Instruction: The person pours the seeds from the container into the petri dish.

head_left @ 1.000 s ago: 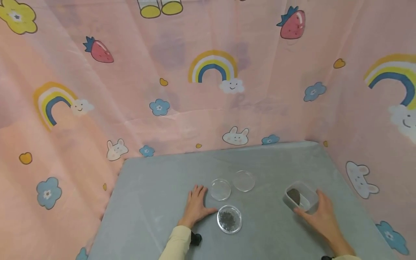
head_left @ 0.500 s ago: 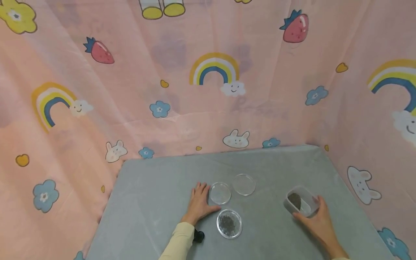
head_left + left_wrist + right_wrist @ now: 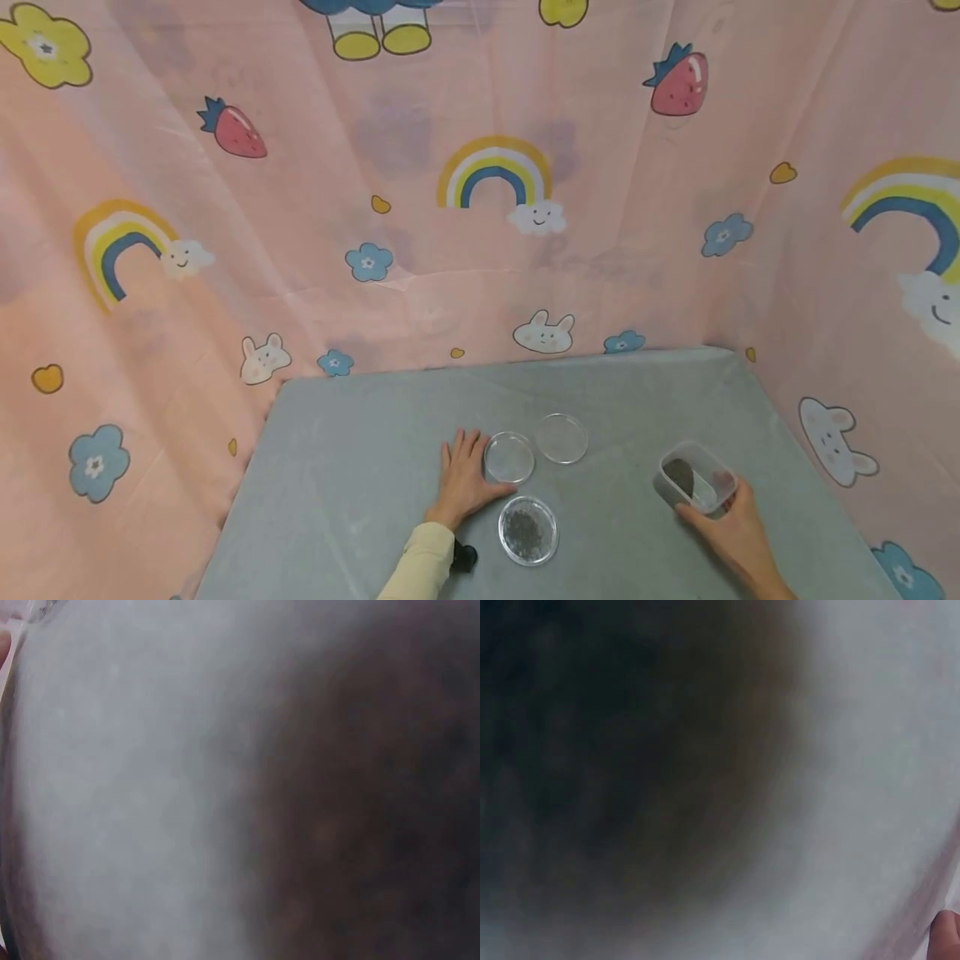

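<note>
Head view shows the right hand [image 3: 733,533] curled round the near end of a clear plastic box [image 3: 695,477], thumb on one side and fingers on the far rim. To handle it well, I judge the hold should stay on the walls and the box level, since dark grains lie loose in one end. It stands on the grey table [image 3: 360,467] near the right edge. The left hand [image 3: 467,481] lies flat, fingers straight, touching the empty dish [image 3: 508,457]. Just below stands a dish with grains [image 3: 528,530]; another empty dish [image 3: 561,437] stands behind. Both wrist views are only blur.
</note>
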`<act>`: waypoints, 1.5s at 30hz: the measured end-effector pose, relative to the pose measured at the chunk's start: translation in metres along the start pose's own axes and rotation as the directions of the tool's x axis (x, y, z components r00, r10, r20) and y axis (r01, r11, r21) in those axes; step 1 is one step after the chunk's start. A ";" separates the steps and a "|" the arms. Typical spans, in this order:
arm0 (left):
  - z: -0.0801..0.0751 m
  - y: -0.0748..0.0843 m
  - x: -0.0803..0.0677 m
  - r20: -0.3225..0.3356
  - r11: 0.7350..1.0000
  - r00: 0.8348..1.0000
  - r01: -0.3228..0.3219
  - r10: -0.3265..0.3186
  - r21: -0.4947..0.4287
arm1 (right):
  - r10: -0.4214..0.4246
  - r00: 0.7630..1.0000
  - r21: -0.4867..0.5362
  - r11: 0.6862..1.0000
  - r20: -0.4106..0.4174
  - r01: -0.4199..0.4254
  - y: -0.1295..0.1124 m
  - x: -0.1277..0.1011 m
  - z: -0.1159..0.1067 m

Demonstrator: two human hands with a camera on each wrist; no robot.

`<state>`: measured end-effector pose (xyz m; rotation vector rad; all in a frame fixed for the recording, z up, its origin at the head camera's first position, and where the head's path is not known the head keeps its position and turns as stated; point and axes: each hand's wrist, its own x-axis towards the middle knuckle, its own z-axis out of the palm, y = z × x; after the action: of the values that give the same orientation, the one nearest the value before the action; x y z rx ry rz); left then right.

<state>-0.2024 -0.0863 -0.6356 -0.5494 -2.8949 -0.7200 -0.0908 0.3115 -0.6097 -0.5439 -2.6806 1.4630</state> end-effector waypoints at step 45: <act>-0.003 0.001 0.001 0.034 0.999 0.999 0.034 -0.034 0.008 | -0.833 0.542 -0.281 0.495 0.117 0.822 -0.125 0.050 0.111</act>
<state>-0.2028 -0.0863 -0.6323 -0.5179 -2.9445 -0.7108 -0.1953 0.1763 -0.5753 0.6894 -2.4821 0.7232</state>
